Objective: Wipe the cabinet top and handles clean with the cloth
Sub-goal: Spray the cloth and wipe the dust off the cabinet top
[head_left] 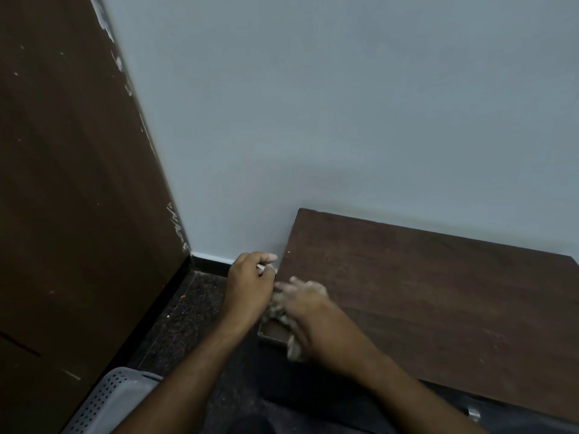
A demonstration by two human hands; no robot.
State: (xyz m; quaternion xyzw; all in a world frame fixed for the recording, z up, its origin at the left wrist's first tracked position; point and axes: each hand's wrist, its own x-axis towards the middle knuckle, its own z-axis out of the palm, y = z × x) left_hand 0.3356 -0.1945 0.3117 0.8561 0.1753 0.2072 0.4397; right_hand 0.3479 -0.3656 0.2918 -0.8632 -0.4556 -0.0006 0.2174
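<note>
Head view: right hand [308, 303] blurred, pressing cloth [277, 311] onto cabinet top [423, 292]; left hand [250, 281] curling at its edge, grip unclear; basket [109, 399] nearby.

the right hand [305, 303] is motion-blurred, so its grip cannot be read, and it covers most of the cloth [277, 310]. the cabinet top [423, 296] runs off the right edge. the basket [106, 399] and handle [473, 413] are cut by the bottom edge.
</note>
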